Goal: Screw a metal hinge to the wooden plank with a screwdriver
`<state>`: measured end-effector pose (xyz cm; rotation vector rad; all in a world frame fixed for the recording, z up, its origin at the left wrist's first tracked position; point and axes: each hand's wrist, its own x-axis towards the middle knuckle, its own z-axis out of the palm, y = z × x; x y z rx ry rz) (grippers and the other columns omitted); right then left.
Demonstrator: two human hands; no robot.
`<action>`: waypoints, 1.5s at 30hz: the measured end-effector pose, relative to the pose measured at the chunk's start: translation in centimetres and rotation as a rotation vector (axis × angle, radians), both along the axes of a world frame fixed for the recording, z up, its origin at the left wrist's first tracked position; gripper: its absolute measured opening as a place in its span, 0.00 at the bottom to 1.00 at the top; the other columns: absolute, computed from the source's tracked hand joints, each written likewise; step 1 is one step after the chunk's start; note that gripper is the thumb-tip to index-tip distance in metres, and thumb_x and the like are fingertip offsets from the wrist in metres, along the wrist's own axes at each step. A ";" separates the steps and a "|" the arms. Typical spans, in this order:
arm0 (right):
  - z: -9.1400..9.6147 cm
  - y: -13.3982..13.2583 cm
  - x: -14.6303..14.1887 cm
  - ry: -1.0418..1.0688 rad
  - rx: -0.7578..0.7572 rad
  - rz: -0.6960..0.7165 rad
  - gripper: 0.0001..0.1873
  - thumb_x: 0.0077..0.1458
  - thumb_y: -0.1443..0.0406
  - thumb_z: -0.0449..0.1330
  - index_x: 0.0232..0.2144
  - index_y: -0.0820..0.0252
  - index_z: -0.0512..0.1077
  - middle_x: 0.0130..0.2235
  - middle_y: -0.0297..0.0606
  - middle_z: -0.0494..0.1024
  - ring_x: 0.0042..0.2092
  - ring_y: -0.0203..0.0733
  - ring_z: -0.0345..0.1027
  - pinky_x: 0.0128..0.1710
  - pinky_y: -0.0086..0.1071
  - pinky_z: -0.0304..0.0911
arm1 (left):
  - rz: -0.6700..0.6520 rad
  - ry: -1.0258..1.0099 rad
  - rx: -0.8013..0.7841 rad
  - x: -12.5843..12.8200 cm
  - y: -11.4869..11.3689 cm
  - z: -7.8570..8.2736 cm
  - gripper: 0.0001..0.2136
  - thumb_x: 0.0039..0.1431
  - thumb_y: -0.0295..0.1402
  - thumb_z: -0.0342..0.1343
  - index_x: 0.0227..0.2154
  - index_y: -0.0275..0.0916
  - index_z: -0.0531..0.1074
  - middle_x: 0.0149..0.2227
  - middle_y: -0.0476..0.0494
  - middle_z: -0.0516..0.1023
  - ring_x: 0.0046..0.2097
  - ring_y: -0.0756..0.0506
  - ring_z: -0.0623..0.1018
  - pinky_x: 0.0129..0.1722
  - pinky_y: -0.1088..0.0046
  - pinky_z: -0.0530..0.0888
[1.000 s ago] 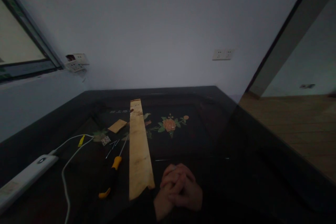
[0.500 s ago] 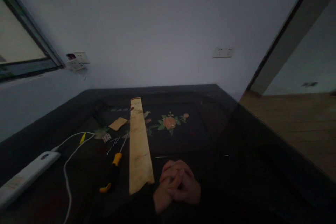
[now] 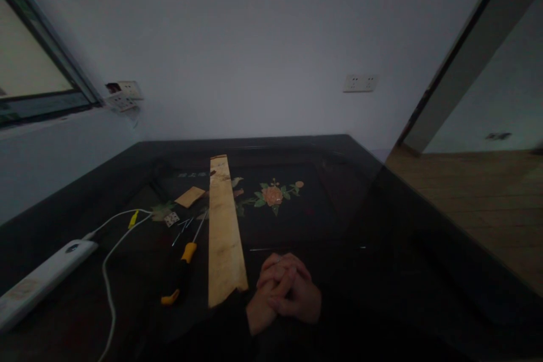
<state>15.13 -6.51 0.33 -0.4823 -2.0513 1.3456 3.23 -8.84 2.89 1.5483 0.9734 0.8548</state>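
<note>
My left hand (image 3: 263,302) and my right hand (image 3: 304,297) are clasped over the dark table's near side, fingers interlaced and closed. No object shows between them; the palms are hidden. Just left of the hands lies a long wooden board (image 3: 224,232), its near end partly covered by my dark left sleeve. Beside the board, a screwdriver (image 3: 185,260) with a yellow and black handle points away from me. A few screws or nails (image 3: 183,230) lie near its tip, close to a small plate with holes (image 3: 171,219) and a thin tan wooden piece (image 3: 190,197).
A white power strip (image 3: 46,283) with a white cable (image 3: 107,277) and a yellow tag (image 3: 133,219) occupies the table's left. The glossy dark table (image 3: 339,203) bears a painted flower and meets a wall with a socket (image 3: 360,83). Wooden floor (image 3: 458,192) lies to the right.
The view has shifted very slightly. My hands stay clasped and the things on the table lie as before.
</note>
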 end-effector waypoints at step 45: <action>0.9 -0.3 0.1 0.017 0.035 -0.008 0.16 0.52 0.64 0.55 0.44 0.59 0.70 0.44 0.42 0.71 0.52 0.45 0.63 0.51 0.43 0.60 | 0.028 0.022 0.090 0.0 -0.2 0.0 0.17 0.64 0.43 0.40 0.34 0.40 0.73 0.39 0.45 0.72 0.46 0.43 0.72 0.53 0.67 0.65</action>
